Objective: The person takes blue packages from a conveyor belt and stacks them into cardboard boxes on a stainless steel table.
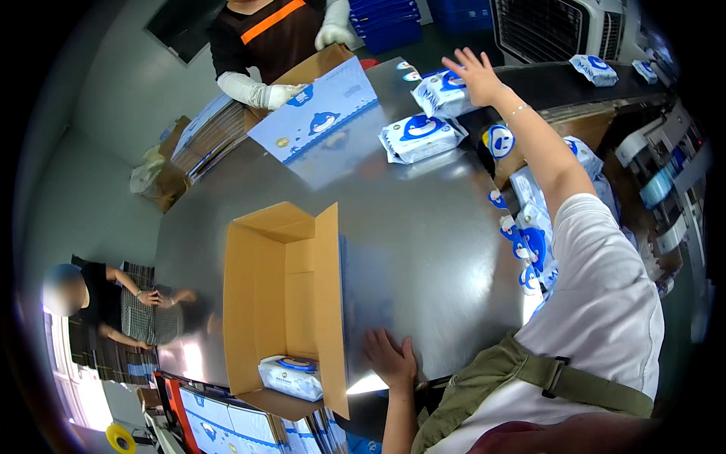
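Note:
My right hand (475, 78) is stretched far across the table, fingers spread, against the right end of a white and blue wipes pack (441, 94). A second wipes pack (422, 138) lies just nearer on the metal table (423, 250). My left hand (392, 359) rests flat at the near table edge with its fingers apart, holding nothing. Left of it stands an open cardboard box (327, 303), its flaps up. One wipes pack (291, 377) lies inside at the near end.
Across the table, a gloved co-worker (276, 30) handles a blue carton (321, 113). Two packs (594, 69) sit on the conveyor belt (537, 76). More packs (533, 227) fill a container at right. Another person (98, 303) stands at left. Folded cartons (227, 427) stand near the front edge.

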Motion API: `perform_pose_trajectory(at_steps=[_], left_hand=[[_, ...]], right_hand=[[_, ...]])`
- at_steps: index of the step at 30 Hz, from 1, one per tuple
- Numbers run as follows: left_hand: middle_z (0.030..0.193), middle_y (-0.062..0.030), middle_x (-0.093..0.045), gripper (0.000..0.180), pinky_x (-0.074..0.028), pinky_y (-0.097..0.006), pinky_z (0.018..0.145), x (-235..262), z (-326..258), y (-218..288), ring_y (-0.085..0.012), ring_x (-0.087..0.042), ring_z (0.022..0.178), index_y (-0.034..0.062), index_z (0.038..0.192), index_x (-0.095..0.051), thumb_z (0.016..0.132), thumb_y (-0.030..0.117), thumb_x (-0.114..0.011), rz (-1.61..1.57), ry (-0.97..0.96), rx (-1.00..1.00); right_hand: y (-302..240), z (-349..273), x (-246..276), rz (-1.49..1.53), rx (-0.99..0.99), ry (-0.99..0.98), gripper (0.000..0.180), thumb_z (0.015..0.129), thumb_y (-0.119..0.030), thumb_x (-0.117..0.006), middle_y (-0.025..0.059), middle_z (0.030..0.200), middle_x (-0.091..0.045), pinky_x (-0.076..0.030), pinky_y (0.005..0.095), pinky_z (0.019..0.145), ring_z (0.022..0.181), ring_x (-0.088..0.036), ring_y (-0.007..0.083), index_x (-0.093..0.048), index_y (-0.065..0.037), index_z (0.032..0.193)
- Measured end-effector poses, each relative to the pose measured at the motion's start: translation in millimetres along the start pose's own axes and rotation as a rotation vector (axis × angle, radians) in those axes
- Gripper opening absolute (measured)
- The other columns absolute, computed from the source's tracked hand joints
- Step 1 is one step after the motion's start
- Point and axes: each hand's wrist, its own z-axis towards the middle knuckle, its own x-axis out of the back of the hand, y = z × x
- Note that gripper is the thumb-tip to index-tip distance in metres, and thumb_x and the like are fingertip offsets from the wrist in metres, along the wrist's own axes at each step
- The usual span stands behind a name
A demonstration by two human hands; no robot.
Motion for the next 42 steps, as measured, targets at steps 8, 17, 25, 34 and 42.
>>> perform_pose_trajectory(at_steps=[8, 17, 25, 34, 42], left_hand=[[0.132, -0.0247, -0.046, 0.062, -0.029, -0.055, 0.103, -2.8, 0.0, -3.5, -0.0431, -0.04, 0.125, 0.0012, 0.127, -0.047, 0.08, 0.038, -0.066, 0.037, 0.037, -0.002], [0.141, -0.0253, -0.039, 0.062, -0.017, -0.057, 0.111, -0.7, -10.3, -7.2, -0.0432, -0.033, 0.133, -0.0005, 0.131, -0.043, 0.083, 0.033, -0.063, -0.157, -0.041, 0.103], [0.134, -0.0233, -0.046, 0.092, -0.016, -0.062, 0.108, -16.4, -85.3, 19.6, -0.0437, -0.038, 0.125, -0.0004, 0.134, -0.044, 0.061, 0.038, -0.085, -0.45, -0.186, 0.0], [0.144, -0.0276, -0.033, 0.099, -0.023, -0.053, 0.111, 53.8, 25.9, 38.6, -0.0411, -0.032, 0.134, 0.0023, 0.143, -0.03, 0.062, 0.021, -0.085, -0.467, 0.206, 0.078], [0.15, -0.0329, -0.009, 0.109, -0.023, -0.051, 0.112, 66.0, 12.1, 37.7, -0.0488, -0.018, 0.138, 0.0054, 0.144, -0.028, 0.054, 0.019, -0.088, -0.409, 0.076, 0.119]], right_hand=[[-86.9, 40.5, -35.0, 0.511, 0.093, -0.287, 0.079, 0.052, -0.006, -0.08, 0.0095, 0.121, -0.061, -0.038, 0.0445, 0.102, 0.119, -0.053, 0.0289, -0.057, -0.019, 0.126], [-152.4, -95.3, 88.2, 0.621, 0.48, -0.361, 0.063, 0.056, -0.004, -0.07, 0.0202, 0.106, -0.061, -0.044, 0.0438, 0.095, 0.103, -0.057, 0.0384, -0.063, -0.008, 0.118], [-207.8, -322.4, 177.1, 0.619, 0.725, 0.003, 0.056, 0.076, -0.017, -0.064, 0.0155, 0.132, -0.05, -0.036, 0.0509, 0.103, 0.123, -0.047, 0.0369, -0.052, -0.028, 0.13], [-261.0, -118.4, 95.8, 0.84, 0.527, -1.007, 0.106, 0.05, -0.056, -0.085, 0.022, 0.121, -0.06, -0.046, 0.0405, 0.095, 0.112, -0.058, 0.0373, -0.046, -0.008, 0.136], [-267.5, -182.1, 116.9, 0.909, 0.72, -1.012, 0.106, 0.059, -0.057, -0.079, 0.0198, 0.128, -0.057, -0.046, 0.0403, 0.095, 0.115, -0.057, 0.0367, -0.035, -0.014, 0.145]])
